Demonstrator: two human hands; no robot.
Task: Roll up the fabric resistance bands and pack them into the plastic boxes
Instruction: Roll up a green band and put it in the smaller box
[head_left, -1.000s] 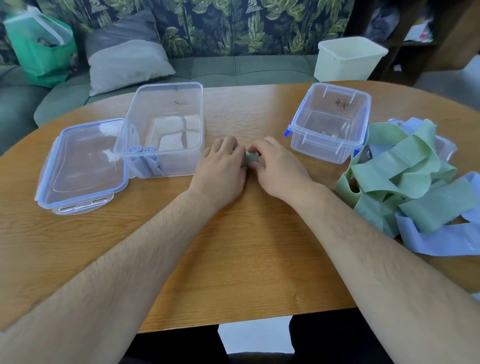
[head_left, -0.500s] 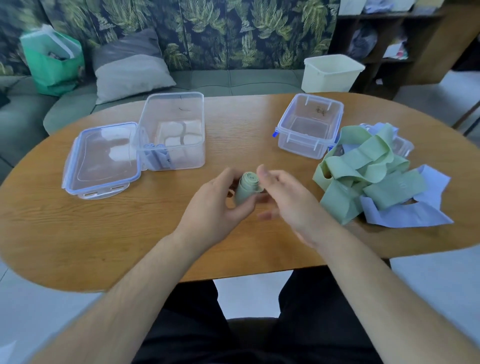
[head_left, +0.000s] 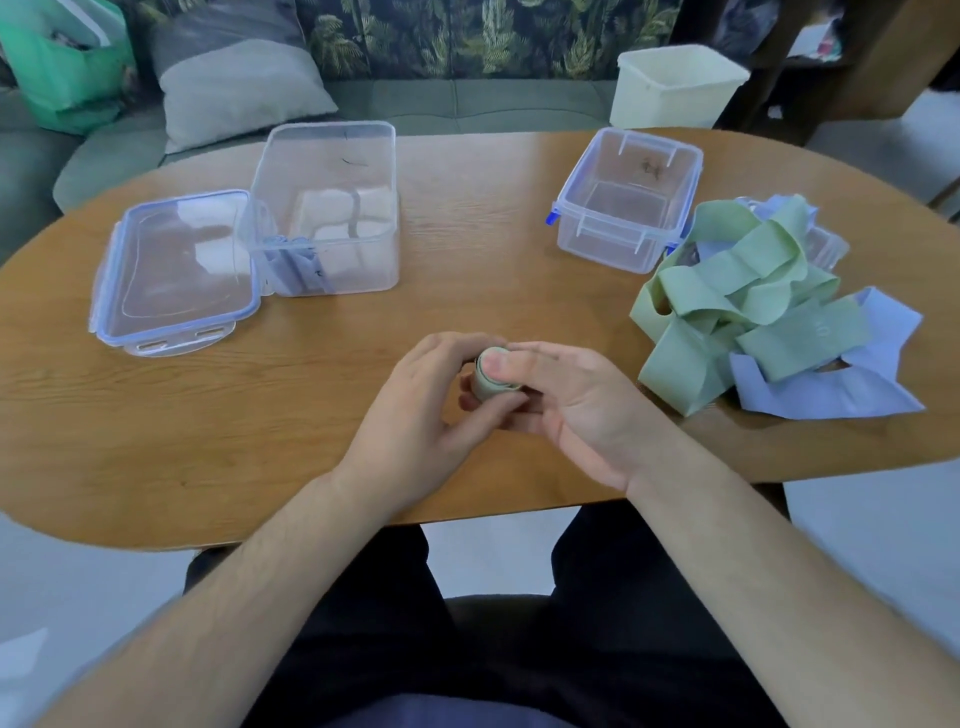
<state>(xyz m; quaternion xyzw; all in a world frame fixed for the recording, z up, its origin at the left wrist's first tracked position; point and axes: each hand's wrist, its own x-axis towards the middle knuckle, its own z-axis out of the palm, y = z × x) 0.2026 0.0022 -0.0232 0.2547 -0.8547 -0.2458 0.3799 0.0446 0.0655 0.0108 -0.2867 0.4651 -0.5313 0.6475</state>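
Rolling looks done imo, just squaring the end. L hand (head_left: 415, 410) wraps the rolled green band (head_left: 491, 382) just above the table (head_left: 234, 441); R hand (head_left: 576, 405) pinches it too, thumb on the end face. Loose bands pile (head_left: 753, 296) on R. Next: keep squeeze so it won't unwind, drop into the far-L clear box (head_left: 332, 208) w/ blue rolls, or the far-R box (head_left: 628, 202).

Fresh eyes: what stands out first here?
A tight pale green fabric roll, pinched between the left hand and right hand, mid-frame over the oval wooden table. To its right, a tangled pile of green and lilac fabric bands lies beside a small clear plastic box.
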